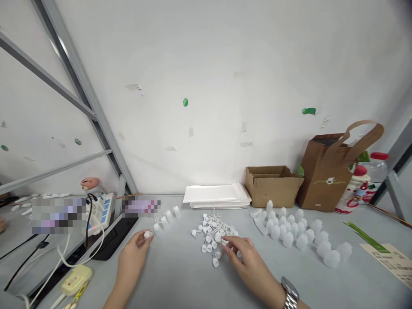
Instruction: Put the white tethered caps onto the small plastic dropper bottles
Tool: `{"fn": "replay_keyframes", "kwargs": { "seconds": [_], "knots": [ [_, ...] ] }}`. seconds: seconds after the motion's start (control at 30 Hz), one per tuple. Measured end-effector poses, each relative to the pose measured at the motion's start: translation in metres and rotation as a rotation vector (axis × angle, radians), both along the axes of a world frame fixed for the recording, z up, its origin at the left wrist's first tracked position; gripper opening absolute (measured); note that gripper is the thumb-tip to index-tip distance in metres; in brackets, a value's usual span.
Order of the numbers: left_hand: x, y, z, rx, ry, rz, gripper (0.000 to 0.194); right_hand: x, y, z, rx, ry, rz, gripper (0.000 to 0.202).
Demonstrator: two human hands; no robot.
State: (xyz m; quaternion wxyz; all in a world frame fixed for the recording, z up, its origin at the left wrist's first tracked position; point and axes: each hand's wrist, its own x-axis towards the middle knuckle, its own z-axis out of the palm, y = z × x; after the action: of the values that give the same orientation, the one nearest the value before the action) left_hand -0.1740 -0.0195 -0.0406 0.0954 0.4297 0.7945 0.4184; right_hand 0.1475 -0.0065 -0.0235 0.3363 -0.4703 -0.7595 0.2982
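At the near left, my left hand (pixel 137 249) closes its fingertips round a small white capped piece (pixel 147 234). A slanting row of similar white pieces (pixel 165 221) stands just beyond it. My right hand (pixel 240 253) reaches to the right edge of a heap of small white caps with thin cords (pixel 209 229), its thumb and fingers pinched at one white cap (pixel 224 243). Several translucent white domed pieces (pixel 287 239) stand in rows to the right of the heap.
White flat packets (pixel 215 195) are stacked by the wall, beside an open cardboard box (pixel 273 191) and a brown paper bag (pixel 325 180). Bottles (pixel 376 171) stand at far right. A power strip (pixel 104 212), black phone (pixel 114 240), cables and yellow case (pixel 76 279) lie left.
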Motion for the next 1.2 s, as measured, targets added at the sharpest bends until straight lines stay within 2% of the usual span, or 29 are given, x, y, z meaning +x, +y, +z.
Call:
{"fn": "replay_keyframes", "kwargs": {
  "seconds": [0.13, 0.23, 0.3, 0.33, 0.4, 0.47, 0.5, 0.63, 0.7, 0.83, 0.9, 1.03, 1.2],
  "knots": [
    [0.000, 0.005, 0.000, -0.020, -0.017, -0.033, 0.032, 0.008, 0.010, 0.002, 0.121, -0.133, -0.082, 0.028],
    [0.008, -0.002, 0.008, -0.014, 0.064, 0.001, 0.054, 0.022, 0.025, 0.002, 0.303, -0.367, -0.246, 0.025],
    [0.021, -0.012, 0.018, 0.107, 0.257, 0.092, 0.074, 0.032, 0.034, 0.001, 0.396, -0.564, -0.387, 0.024],
    [0.030, -0.017, 0.025, 0.208, 0.335, 0.142, 0.075, 0.036, 0.038, 0.000, 0.416, -0.656, -0.440, 0.024],
    [0.051, -0.023, 0.037, 0.375, 0.391, 0.183, 0.064, 0.041, 0.042, 0.000, 0.423, -0.810, -0.501, 0.028],
    [0.073, -0.021, 0.049, 0.417, 0.358, 0.027, 0.050, 0.042, 0.043, 0.000, 0.414, -0.912, -0.525, 0.031],
    [0.083, -0.017, 0.053, 0.371, 0.327, -0.126, 0.042, 0.041, 0.043, 0.001, 0.408, -0.947, -0.536, 0.032],
    [0.120, 0.012, 0.063, -0.055, 0.202, -0.728, 0.023, 0.036, 0.040, 0.001, 0.407, -1.017, -0.558, 0.027],
    [0.137, 0.027, 0.062, -0.156, 0.238, -0.897, 0.019, 0.034, 0.039, 0.001, 0.413, -1.027, -0.550, 0.026],
    [0.163, 0.044, 0.051, -0.163, 0.390, -1.059, 0.022, 0.034, 0.040, 0.000, 0.401, -1.021, -0.538, 0.028],
    [0.170, 0.047, 0.042, -0.145, 0.431, -1.096, 0.025, 0.035, 0.040, -0.001, 0.393, -1.017, -0.540, 0.028],
    [0.174, 0.048, 0.026, -0.114, 0.472, -1.094, 0.027, 0.036, 0.039, -0.002, 0.376, -1.021, -0.547, 0.029],
    [0.173, 0.051, 0.012, -0.060, 0.417, -1.061, 0.018, 0.036, 0.039, -0.006, 0.379, -1.006, -0.517, 0.030]
  ]
}}
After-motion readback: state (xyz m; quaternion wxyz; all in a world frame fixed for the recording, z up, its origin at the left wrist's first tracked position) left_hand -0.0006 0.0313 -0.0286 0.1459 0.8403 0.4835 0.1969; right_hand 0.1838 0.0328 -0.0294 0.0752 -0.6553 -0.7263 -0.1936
